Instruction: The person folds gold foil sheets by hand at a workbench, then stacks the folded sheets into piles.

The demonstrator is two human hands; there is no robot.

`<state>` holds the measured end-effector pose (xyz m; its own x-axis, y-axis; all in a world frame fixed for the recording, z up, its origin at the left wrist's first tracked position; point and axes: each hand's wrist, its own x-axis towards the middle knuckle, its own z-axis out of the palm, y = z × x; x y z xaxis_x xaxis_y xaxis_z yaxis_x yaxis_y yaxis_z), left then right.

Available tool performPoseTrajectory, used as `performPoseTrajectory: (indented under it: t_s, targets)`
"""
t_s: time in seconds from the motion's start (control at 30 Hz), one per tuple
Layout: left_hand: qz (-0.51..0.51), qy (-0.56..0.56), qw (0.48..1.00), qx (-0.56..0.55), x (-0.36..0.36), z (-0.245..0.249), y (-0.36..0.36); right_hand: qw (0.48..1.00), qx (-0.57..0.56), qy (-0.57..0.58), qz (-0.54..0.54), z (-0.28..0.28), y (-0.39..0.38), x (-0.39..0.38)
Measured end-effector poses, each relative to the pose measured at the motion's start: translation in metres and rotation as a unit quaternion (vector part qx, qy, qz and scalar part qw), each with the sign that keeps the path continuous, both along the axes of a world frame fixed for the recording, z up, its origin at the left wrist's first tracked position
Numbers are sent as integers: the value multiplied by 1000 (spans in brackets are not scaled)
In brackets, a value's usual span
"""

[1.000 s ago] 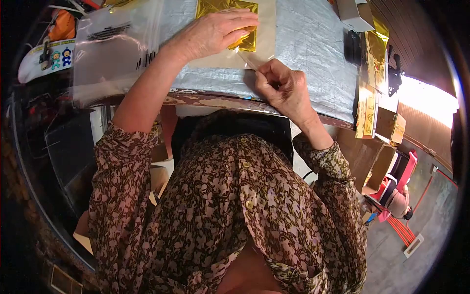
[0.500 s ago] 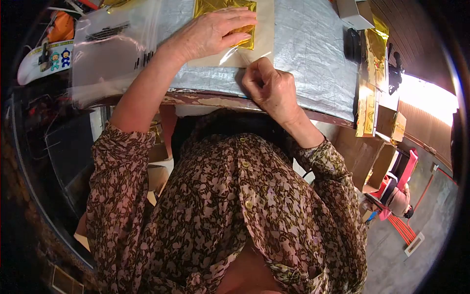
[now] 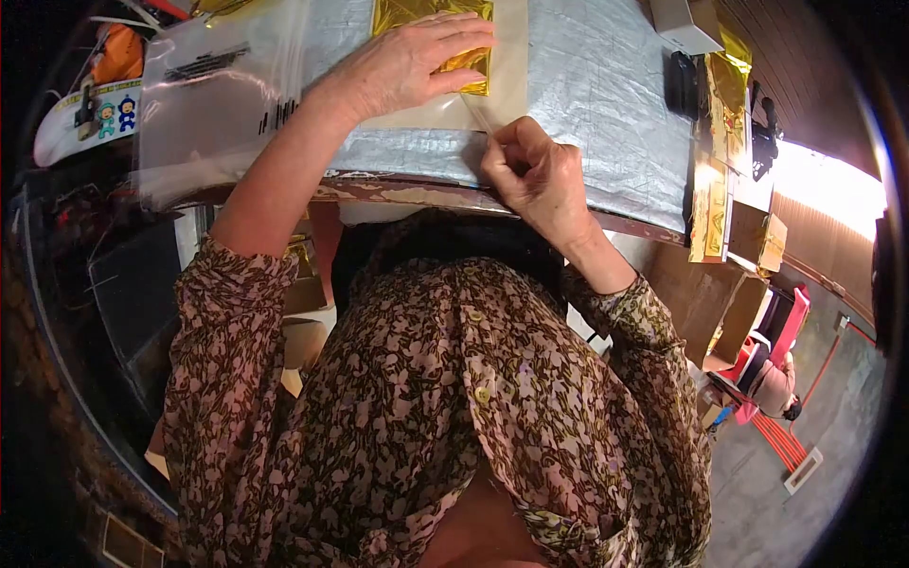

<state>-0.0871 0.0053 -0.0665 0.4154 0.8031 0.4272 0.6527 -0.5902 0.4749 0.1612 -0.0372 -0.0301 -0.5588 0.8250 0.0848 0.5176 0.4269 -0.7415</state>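
Observation:
My left hand (image 3: 412, 71) lies flat with fingers stretched over a shiny gold foil sheet (image 3: 478, 71), near the far edge of the worktable. Under the foil is a beige, clear-wrapped sheet (image 3: 511, 71), whose near edge shows between my hands. My right hand (image 3: 540, 170) is closed in a pinch close to the table's front edge. From its fingertips a thin clear plastic strip (image 3: 479, 115) runs up toward the foil's near right corner. The pinched end is hidden by the fingers.
A stack of clear plastic bags (image 3: 213, 114) lies on the silver-covered table (image 3: 606, 123) at left. A dark object (image 3: 680, 85), a white box (image 3: 684, 28) and a gold-printed carton (image 3: 712, 208) stand at right. Another person (image 3: 772, 388) is in the right background.
My right hand has moved slightly right and down, drawing the clear plastic strip out. The near corner of the plastic looks pulled up. My left hand has stayed nearly in place on the foil.

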Motion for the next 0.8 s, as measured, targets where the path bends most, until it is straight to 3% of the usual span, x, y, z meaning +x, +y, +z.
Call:
performPoseTrajectory:
  t_s: [0.27,0.67,0.8]
  targets:
    - [11,2,1000,-26,0,1,-1,995,-102,19,6,-1,6,2]
    - [7,12,1000,-11,0,2,0,1000,8,2,14,-2,2,-11]
    - [5,3,1000,-12,-1,1,0,994,100,-29,9,0,-2,-16]
